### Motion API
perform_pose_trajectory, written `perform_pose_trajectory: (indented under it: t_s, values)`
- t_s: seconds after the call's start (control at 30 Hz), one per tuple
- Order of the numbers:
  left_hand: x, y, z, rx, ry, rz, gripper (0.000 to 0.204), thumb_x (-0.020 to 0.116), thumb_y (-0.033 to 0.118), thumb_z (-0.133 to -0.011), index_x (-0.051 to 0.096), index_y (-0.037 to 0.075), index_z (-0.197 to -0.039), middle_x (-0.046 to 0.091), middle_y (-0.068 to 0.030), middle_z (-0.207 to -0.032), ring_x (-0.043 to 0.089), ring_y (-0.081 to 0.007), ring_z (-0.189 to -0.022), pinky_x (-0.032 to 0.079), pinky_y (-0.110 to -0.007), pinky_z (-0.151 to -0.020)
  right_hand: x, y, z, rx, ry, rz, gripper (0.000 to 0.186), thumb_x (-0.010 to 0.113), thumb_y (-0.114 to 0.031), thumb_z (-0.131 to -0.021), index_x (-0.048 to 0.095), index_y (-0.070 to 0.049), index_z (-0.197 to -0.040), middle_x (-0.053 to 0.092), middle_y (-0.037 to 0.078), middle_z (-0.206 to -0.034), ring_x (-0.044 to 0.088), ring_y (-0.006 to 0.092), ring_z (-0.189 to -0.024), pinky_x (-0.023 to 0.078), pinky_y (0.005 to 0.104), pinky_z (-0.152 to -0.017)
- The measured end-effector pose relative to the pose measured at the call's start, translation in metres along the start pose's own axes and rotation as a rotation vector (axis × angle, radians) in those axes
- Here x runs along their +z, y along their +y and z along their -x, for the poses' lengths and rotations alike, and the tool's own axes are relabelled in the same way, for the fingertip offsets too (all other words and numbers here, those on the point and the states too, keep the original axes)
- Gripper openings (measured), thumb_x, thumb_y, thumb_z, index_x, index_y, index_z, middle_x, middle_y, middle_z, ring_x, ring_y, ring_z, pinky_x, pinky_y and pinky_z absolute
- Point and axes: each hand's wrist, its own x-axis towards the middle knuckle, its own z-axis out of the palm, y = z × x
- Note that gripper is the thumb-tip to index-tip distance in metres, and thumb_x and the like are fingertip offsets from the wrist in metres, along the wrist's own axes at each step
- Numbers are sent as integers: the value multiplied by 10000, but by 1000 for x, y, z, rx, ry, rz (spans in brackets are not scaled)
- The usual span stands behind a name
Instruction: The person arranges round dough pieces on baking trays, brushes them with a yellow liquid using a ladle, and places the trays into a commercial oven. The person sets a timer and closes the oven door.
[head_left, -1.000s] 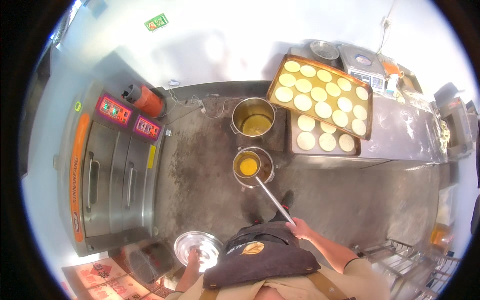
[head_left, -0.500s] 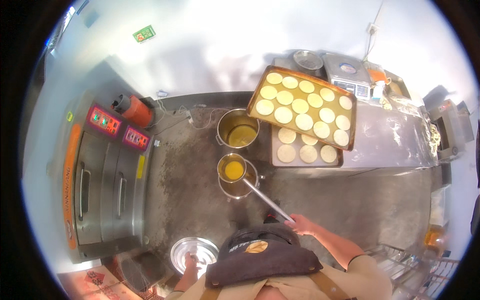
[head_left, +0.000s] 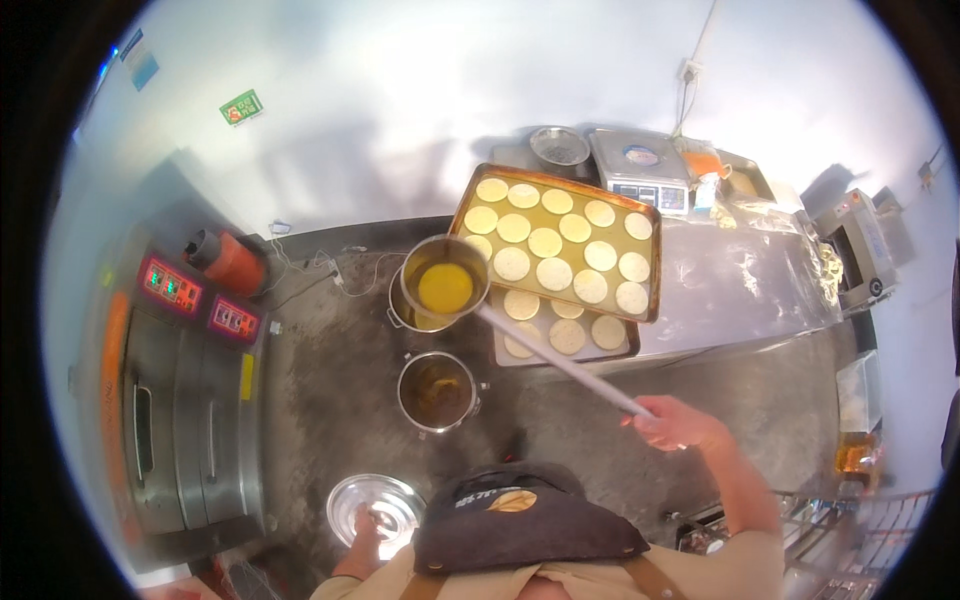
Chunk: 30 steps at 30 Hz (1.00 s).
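Observation:
My right hand [head_left: 668, 423] is closed round the end of a long-handled ladle [head_left: 565, 362]. Yellow liquid [head_left: 445, 289] lies in the ladle's deep metal bowl, which is raised over the farther pot [head_left: 398, 312] and hides much of it. The bowl also overlaps the near left part of a baking tray [head_left: 556, 291] bearing several pale round dough discs [head_left: 545, 243]. Below, a nearer metal pot [head_left: 438, 391] stands uncovered on the floor, with some yellowish liquid at its bottom. At lower left, my left hand [head_left: 366, 522] grips a round shiny metal lid [head_left: 345, 497] near its middle.
A second tray [head_left: 628, 352] with more discs lies beneath the first, on a metal table [head_left: 720, 290]. Behind them are a scale [head_left: 640, 165] and a metal bowl [head_left: 560, 147]. A deck oven [head_left: 190, 420] stands left, a wire rack [head_left: 850, 530] at lower right.
The ladle has risen from over the nearer pot and moved forward above the farther pot, beside the tray. My right hand has shifted right. The lid remains in my left hand.

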Motion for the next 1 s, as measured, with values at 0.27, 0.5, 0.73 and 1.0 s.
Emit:
perform_pose_trajectory:
  t_s: [0.27,0.5,0.73,1.0]
  values:
    - [20,38,-18,-20,26,-111,446,597,577,-941,607,134,-981,506,-32,-862,529,-189,-680,473,-476,-599,-59,-26,14,-102,448,84,322,636,-369,-1072,597,-58,-1150,421,-35,-621,395,79,-477,311,285,-418]
    - [4,44,-17,-61,62,47,308,670,395,-939,676,91,-985,552,-28,-714,544,-180,-586,469,-354,-542,-107,-22,-16,-87,710,145,300,644,-332,-1062,580,-41,-1083,435,-23,-607,407,96,-443,327,305,-407]
    - [-26,37,-11,13,-76,66,333,608,487,-964,675,172,-1048,544,-6,-748,544,-188,-664,483,-470,-612,-119,3,-28,-30,955,395,355,721,-367,-1003,634,-27,-1053,523,30,-613,489,139,-460,378,342,-426]
    - [-55,37,-18,-43,-160,-60,412,515,603,-1002,609,205,-1056,553,-3,-859,546,-247,-795,460,-636,-702,-106,51,-39,-130,1147,710,365,753,-358,-967,649,-9,-986,626,127,-752,623,238,-711,512,428,-691]
